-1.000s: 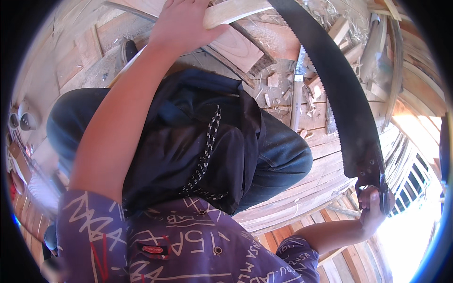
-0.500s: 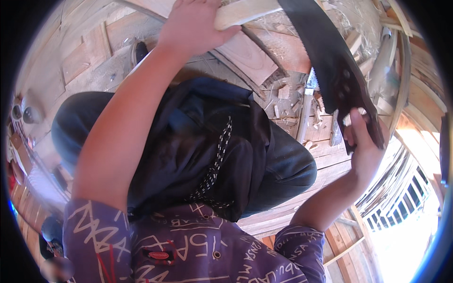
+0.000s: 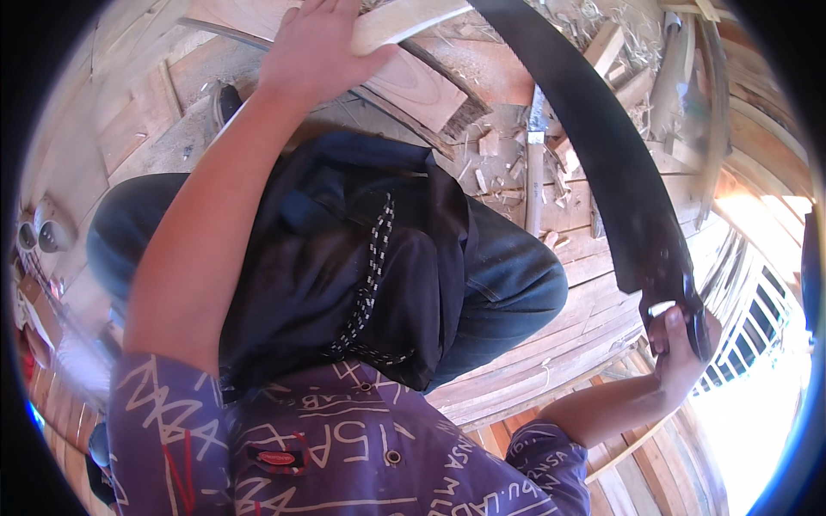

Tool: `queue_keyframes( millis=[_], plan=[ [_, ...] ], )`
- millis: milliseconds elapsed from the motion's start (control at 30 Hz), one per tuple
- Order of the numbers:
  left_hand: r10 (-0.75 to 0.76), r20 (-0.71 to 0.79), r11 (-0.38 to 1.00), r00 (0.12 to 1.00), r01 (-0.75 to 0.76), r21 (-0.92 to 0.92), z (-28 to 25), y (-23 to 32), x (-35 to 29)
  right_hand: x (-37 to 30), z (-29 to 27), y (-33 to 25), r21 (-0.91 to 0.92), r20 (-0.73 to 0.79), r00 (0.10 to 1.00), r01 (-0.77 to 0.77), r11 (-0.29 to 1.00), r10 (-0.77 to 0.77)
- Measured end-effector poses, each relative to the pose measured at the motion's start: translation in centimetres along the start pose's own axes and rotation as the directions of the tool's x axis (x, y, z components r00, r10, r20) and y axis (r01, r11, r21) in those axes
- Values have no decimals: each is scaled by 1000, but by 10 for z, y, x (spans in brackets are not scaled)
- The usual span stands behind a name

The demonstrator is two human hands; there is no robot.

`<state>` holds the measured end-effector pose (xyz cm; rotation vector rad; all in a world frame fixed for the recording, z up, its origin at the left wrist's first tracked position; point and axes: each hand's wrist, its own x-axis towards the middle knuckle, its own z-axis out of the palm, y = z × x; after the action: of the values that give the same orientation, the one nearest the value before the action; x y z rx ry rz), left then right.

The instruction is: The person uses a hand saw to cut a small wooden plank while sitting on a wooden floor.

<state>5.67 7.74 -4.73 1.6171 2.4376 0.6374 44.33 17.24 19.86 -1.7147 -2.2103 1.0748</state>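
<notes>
My right hand (image 3: 682, 348) is closed round the handle of a handsaw (image 3: 613, 155). Its long dark blade runs up and left to the top edge of the picture. At the top, my left hand (image 3: 311, 47) grips a pale wooden strip (image 3: 413, 21), its thumb stretched along the near side. The saw's far end meets the strip's right end at the picture's edge, so contact between them cannot be made out. Below the strip lies a wider board (image 3: 422, 90) with a rough dark edge.
A tool with a pale wooden handle (image 3: 534, 185) lies on the plank floor among wood chips (image 3: 489, 142). Offcuts (image 3: 605, 47) and shavings are scattered at the upper right. My bent knees (image 3: 516, 284) are below. White railings (image 3: 748, 322) stand at the right.
My right hand has drawn the handsaw back, down and slightly right, toward me. My left hand stays on the wooden strip; the whole view has shifted a little.
</notes>
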Motion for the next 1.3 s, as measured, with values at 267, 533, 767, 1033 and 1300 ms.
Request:
queue_keyframes(
  millis=[267, 533, 767, 1033, 1300],
  plan=[
    [-41, 8, 999, 999, 41, -33, -4, -8, 8, 88, 114, -38, 121, -42, 999, -29, 992, 34],
    [-5, 19, 998, 1000, 3, 59, 2, -2, -4, 26, 16, 2, 41, 105, 994, -16, 999, 12],
    [12, 4, 1000, 1000, -12, -4, -1, 3, -5, 13, 13, -2, 145, 135, 991, -41, 989, 22],
    [-31, 8, 1000, 999, 31, -5, 0, -1, -4, -31, -26, 28, 119, 125, 983, 117, 986, -131],
    [-5, 70, 1000, 998, 6, -11, -2, 4, -4, 11, 35, -9, 17, -33, 999, -14, 1000, 15]
  ],
)
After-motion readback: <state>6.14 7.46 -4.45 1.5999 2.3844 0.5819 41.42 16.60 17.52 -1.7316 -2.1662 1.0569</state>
